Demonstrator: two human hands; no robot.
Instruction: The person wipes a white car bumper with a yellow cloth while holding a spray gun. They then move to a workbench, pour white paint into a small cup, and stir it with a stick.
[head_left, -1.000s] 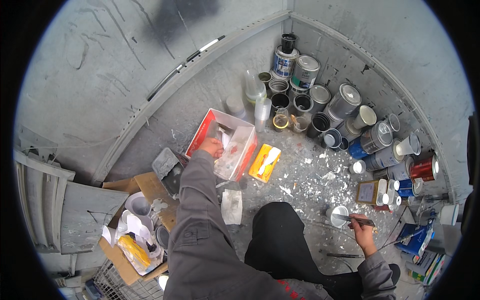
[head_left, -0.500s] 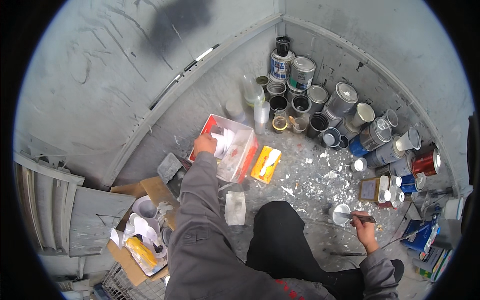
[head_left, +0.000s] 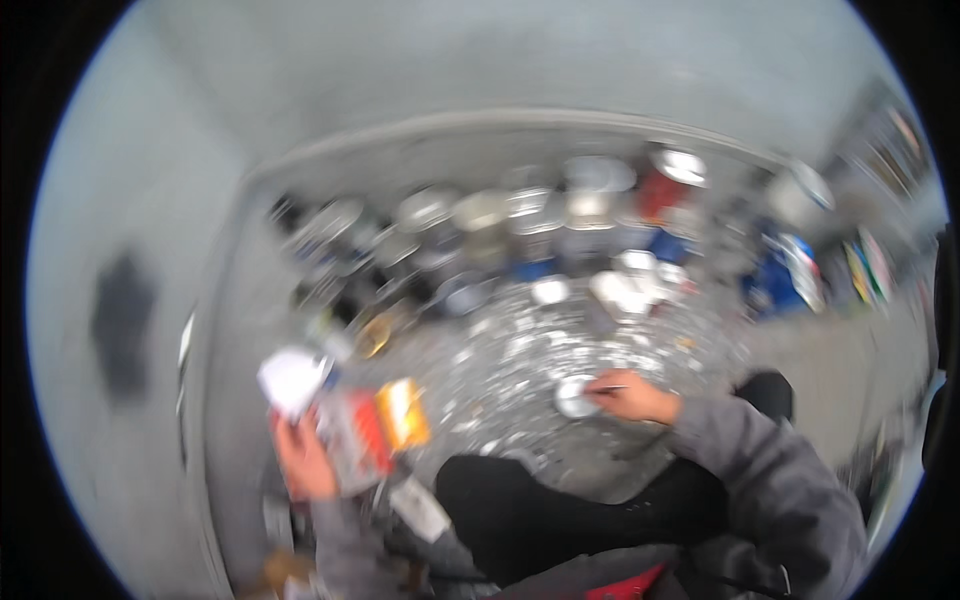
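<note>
The picture is smeared by motion. My left hand [head_left: 308,462] is raised at the left, closed on a white cone-like paper piece [head_left: 290,382]. Right beside that hand lies a red and white carton [head_left: 366,432], with a yellow pack [head_left: 403,412] against its right side. My right hand [head_left: 638,398] grips a thin flat spatula [head_left: 608,387] over a small white cup [head_left: 573,398] on the floor. How deep the spatula sits in the cup is too blurred to tell.
Paint cans [head_left: 530,212] and dark cups stand in rows along the far wall. White-capped bottles [head_left: 632,290] are beyond my right hand. Blue containers [head_left: 778,285] stand at the right. A pale sheet [head_left: 418,508] lies by my knee [head_left: 500,510]. White flakes cover the floor.
My view has swung to the right. My left hand has come up out of the carton with the white paper piece. My right hand stays at the cup with the spatula.
</note>
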